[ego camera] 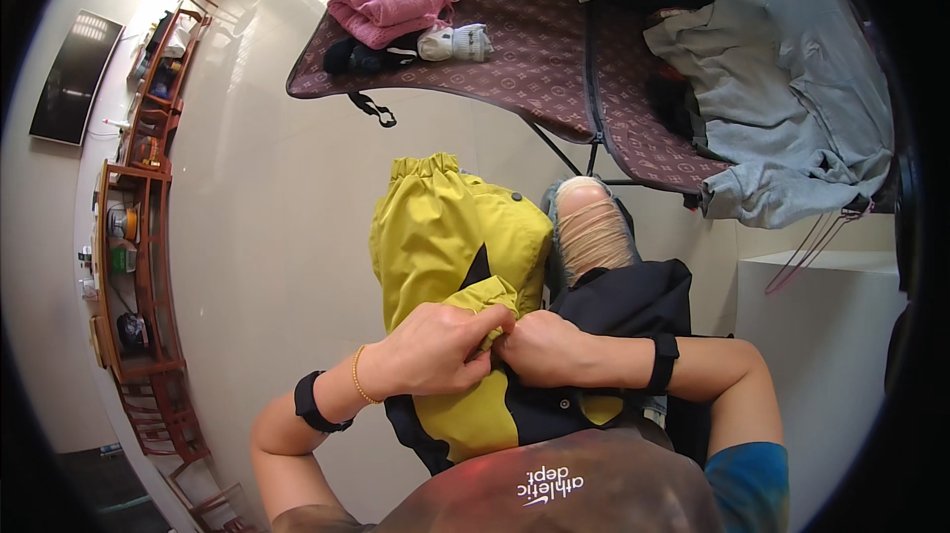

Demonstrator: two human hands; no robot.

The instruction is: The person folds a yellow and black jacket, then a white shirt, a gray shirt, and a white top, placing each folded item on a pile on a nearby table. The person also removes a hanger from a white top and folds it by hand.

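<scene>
A yellow-and-black jacket (430, 236) lies across my lap, its gathered elastic edge pointing away from me. My left hand (438, 350) grips a bunched fold of its yellow fabric near the middle. Right beside it, my right hand (545, 350) is closed like a fist against the same bunch, knuckles up. Its fingertips are hidden, but the cloth runs into its grasp. Black fabric (623, 303) of the garment spreads over my right thigh. A dark snap (516, 197) shows on the yellow part, and a metal snap (565, 404) sits on the black part near my waist.
A brown patterned fabric cover (534, 36) on thin dark legs stands ahead. On it lie a pink knitted garment (393, 2), rolled white socks (454, 43) and a grey sweatshirt (779, 87). Pink hangers (813, 251) dangle by a white box-like surface (809, 325). Wooden shelving (141, 273) lines the left wall.
</scene>
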